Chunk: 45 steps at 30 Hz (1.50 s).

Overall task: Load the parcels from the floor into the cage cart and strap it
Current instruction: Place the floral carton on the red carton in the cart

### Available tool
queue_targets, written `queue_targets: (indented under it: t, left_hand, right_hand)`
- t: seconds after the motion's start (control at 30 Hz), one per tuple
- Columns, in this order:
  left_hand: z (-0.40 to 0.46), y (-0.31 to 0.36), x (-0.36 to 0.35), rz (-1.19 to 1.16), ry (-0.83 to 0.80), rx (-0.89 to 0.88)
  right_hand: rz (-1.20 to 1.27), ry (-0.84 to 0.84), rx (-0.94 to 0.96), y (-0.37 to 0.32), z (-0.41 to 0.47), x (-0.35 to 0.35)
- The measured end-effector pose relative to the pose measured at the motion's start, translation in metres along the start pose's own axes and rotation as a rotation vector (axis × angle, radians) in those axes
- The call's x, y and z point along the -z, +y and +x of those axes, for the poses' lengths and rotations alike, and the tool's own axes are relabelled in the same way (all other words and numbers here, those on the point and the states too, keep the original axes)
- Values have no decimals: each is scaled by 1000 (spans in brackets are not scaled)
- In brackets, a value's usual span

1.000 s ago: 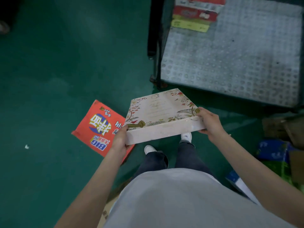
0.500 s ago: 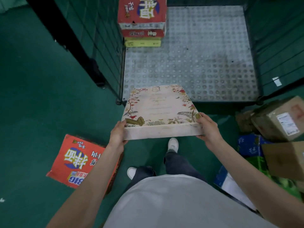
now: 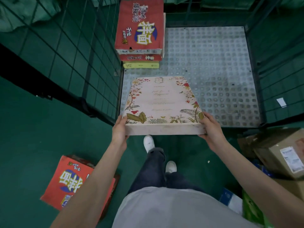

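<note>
Here the left hand and right hand grip the floral box by its near corners. It hangs over the cage cart floor's front edge

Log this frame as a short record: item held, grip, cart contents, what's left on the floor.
held item: floral flat box, roughly level, over the cart floor's front edge
grip: left hand and right hand at its near corners
cart contents: stack of boxes in the far left corner
floor: red noodle box at left; cardboard parcel at right
</note>
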<state>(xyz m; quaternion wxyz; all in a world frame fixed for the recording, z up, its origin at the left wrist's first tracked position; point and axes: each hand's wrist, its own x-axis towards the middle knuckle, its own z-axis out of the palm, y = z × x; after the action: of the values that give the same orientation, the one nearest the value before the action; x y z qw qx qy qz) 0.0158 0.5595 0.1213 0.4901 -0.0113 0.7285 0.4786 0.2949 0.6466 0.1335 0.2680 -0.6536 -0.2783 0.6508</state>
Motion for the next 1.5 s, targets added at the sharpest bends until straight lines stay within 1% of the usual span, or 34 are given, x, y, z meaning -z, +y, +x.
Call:
queue_targets:
  t: [0.17, 0.23, 0.43, 0.57, 0.7, 0.83, 0.93, 1.1, 1.23, 1.4, 1.5]
  left_hand:
    - [51, 46, -27, -47, 1, -60]
    - [77, 72, -39, -56, -23, -72]
    - [134, 134, -65, -85, -27, -101]
    - [162, 162, -84, -112, -35, -81]
    - [186, 182, -105, -127, -3, -37]
    - [200, 194, -124, -83, 36, -60]
    - [211, 200, -133, -41, 78, -53]
    - [234, 214, -143, 151, 147, 38]
    - [259, 234, -150, 320, 184, 31]
    - [301, 260, -155, 353, 203, 59]
    - [330, 280, -162, 287, 180, 59]
  right_hand:
    - [-2, 12, 21, -46, 56, -35]
    - [25, 23, 30, -69, 78, -55]
    - [57, 70, 33, -121, 127, -96]
    - [53, 55, 33, -145, 157, -112]
    - [43, 37, 26, -170, 188, -123]
    - [17, 16, -3, -184, 216, -125]
    - [-13, -30, -18, -194, 233, -124]
    - [-31, -114, -20, -218, 255, -129]
    - [-60, -151, -14, -235, 280, -142]
    - [-83, -173, 8, -256, 316, -168]
    - [-67, -171, 28, -268, 340, -187]
